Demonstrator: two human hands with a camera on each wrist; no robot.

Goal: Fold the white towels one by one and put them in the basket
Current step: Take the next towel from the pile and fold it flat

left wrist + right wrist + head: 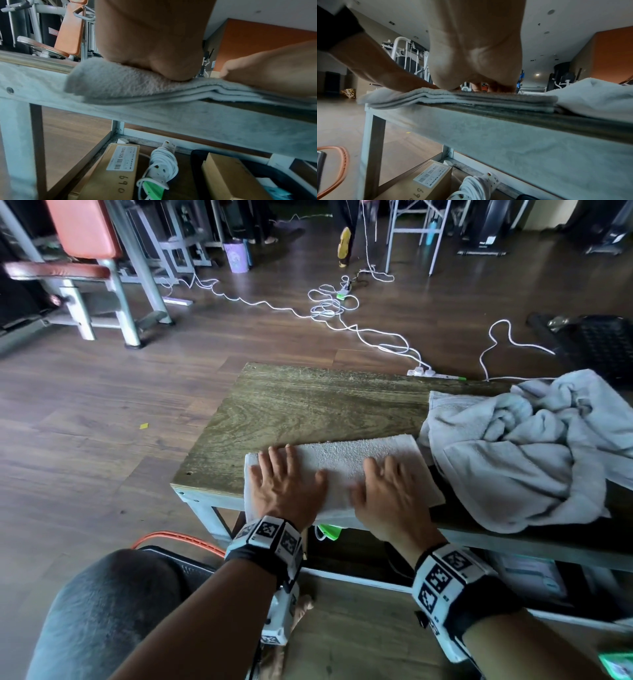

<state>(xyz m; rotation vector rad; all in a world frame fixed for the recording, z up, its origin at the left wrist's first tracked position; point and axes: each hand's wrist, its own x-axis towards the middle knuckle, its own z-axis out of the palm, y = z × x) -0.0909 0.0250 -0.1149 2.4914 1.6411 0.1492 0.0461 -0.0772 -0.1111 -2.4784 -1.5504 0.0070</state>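
Observation:
A folded white towel (346, 463) lies in several layers along the near edge of the wooden table (301, 405). My left hand (286, 484) presses flat on its left end, fingers spread and straight. My right hand (388, 494) lies flat on its right half, slightly blurred. In the left wrist view the heel of my left hand (154, 54) bears on the folded towel (120, 86), whose left end overhangs the table edge. The right wrist view shows the towel (471, 98) stacked flat under my right hand (476, 54). No basket is clearly in view.
A crumpled pile of white towels (527, 453) fills the table's right side, touching the folded one. Cardboard boxes (109, 171) and a coiled white power strip (159, 162) sit on the shelf below. White cables (329, 306) trail over the floor beyond. An orange hoop (178, 539) lies by my knee.

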